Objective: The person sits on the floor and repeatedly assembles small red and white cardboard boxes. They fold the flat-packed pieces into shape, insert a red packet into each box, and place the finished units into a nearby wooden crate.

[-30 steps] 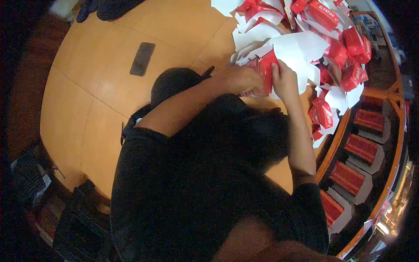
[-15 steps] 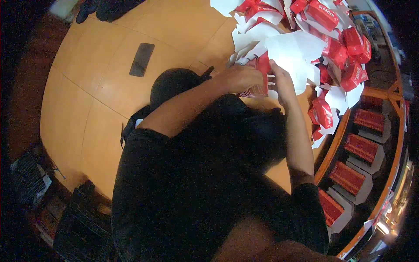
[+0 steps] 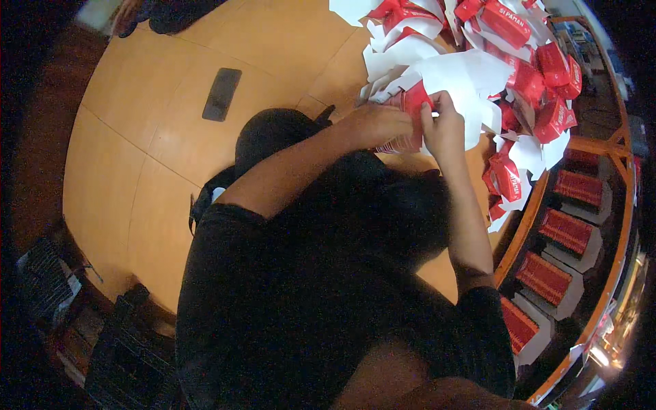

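Observation:
In front of me is a red paperboard food carton (image 3: 414, 100), partly hidden behind my fingers, with layered red and white edges below it like a stack of flat cartons. My left hand (image 3: 383, 126) is closed on its left side, fingers curled. My right hand (image 3: 445, 128) pinches the red panel's right edge between thumb and bent fingers. White unfolded carton sheets (image 3: 461, 72) lie directly beyond my hands. How many layers my left hand holds cannot be seen.
Folded red cartons (image 3: 526, 82) are heaped at the upper right. A dark phone (image 3: 222, 94) lies on the orange tiled floor (image 3: 164, 130). Along the right, a wooden-framed rack (image 3: 523, 236) holds stacks of red cartons (image 3: 543, 275). Another person's hand (image 3: 127, 14) shows at the upper left.
My right hand has shifted slightly upward, and its fingers have bent from spread to pinching the red panel's edge. My left hand barely moved. Another person's hand has appeared at the upper left.

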Demonstrator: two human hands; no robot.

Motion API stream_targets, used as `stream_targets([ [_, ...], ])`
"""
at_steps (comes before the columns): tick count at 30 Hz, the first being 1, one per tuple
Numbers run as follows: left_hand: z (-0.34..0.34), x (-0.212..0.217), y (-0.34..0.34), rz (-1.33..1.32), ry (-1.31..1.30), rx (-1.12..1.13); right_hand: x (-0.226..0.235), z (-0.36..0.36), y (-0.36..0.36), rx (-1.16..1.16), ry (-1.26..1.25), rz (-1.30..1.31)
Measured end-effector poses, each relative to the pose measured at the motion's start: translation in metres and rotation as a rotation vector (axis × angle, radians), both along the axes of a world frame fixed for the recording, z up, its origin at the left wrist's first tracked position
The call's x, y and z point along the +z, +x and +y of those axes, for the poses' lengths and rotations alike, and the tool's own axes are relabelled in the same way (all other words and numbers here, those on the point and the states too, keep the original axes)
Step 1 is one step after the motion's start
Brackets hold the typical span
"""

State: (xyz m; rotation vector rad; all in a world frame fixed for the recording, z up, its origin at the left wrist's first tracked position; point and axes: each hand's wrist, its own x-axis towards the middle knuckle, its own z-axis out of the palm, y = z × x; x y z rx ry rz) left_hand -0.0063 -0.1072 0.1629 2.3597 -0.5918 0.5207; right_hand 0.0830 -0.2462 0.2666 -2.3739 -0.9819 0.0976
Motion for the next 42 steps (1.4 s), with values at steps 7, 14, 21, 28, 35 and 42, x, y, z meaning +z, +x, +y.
stream_targets([
  [7,-0.004,-0.012,0.004,-0.078,-0.100,-0.020,-0.011,-0.006,0.006,-0.013,0.023,0.197],
  [14,-0.005,-0.014,0.006,0.036,-0.014,-0.009,-0.024,-0.007,0.016,-0.063,0.114,0.648],
  [21,-0.007,-0.006,0.004,0.037,-0.019,-0.015,-0.017,-0.004,0.019,-0.214,0.125,0.921],
  [28,-0.001,0.017,-0.004,0.052,-0.012,-0.037,0.001,-0.016,0.024,-0.270,0.236,0.599],
  [35,0.005,0.023,-0.007,0.008,-0.044,0.035,-0.034,-0.102,0.096,-0.348,0.218,-0.207],
  [42,-0.028,0.053,-0.006,0.296,-0.731,0.696,-0.064,-0.122,0.077,-0.473,0.208,0.101],
])
